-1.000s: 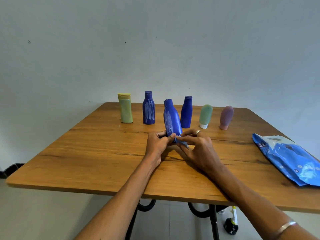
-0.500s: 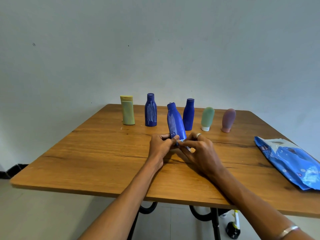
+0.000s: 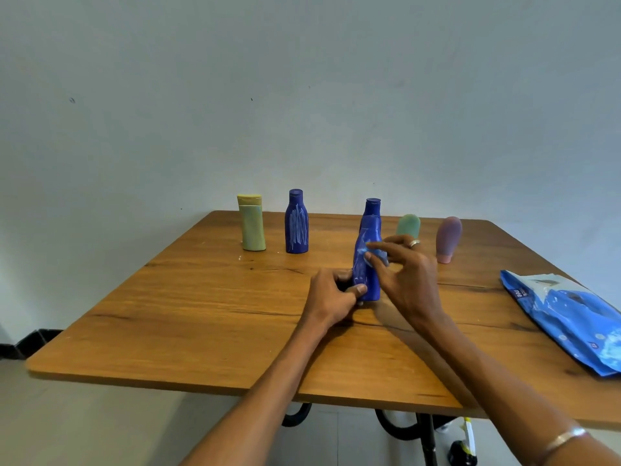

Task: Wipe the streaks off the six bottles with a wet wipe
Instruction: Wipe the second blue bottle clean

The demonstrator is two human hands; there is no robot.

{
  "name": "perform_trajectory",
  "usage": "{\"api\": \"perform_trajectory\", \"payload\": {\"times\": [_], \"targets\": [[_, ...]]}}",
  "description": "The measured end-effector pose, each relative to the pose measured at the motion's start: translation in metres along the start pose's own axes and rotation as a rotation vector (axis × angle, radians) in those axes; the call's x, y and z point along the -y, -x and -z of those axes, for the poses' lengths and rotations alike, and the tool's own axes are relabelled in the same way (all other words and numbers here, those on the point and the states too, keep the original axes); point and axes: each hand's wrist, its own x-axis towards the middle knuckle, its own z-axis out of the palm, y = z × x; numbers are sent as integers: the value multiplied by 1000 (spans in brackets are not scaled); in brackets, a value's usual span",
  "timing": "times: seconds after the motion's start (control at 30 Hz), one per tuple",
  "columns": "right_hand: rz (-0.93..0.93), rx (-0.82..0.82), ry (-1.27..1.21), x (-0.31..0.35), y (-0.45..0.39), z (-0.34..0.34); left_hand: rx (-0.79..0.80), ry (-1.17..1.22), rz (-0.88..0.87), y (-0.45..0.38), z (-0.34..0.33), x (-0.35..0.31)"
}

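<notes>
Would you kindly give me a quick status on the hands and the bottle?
Left hand grips bottle base. Right hand presses wipe on its streaked side. Bottle stands on table. Nothing in the way.

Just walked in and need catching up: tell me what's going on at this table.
A person is cleaning white streaks off plastic bottles on a wooden table. The left hand grips the base of a dark blue streaked bottle, while the right hand presses a small pale wet wipe against its side. Behind stand a yellow-green flip-cap bottle, another scribbled dark blue bottle, a third blue bottle, a mint green tube and a mauve tube. A blue wipes packet lies at the right.
</notes>
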Motion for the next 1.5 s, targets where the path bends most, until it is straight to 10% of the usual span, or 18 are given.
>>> {"api": "perform_trajectory", "payload": {"times": [0.5, 0.77, 1.1, 1.5], "targets": [[346, 476, 313, 27, -7, 2, -139, 72, 73, -2, 7, 3], [168, 215, 292, 29, -67, 2, -162, 99, 104, 0, 3, 2], [328, 570, 421, 25, -33, -4, -165, 161, 140, -4, 4, 6], [260, 434, 451, 28, -59, -3, -153, 128, 118, -4, 2, 6]]}}
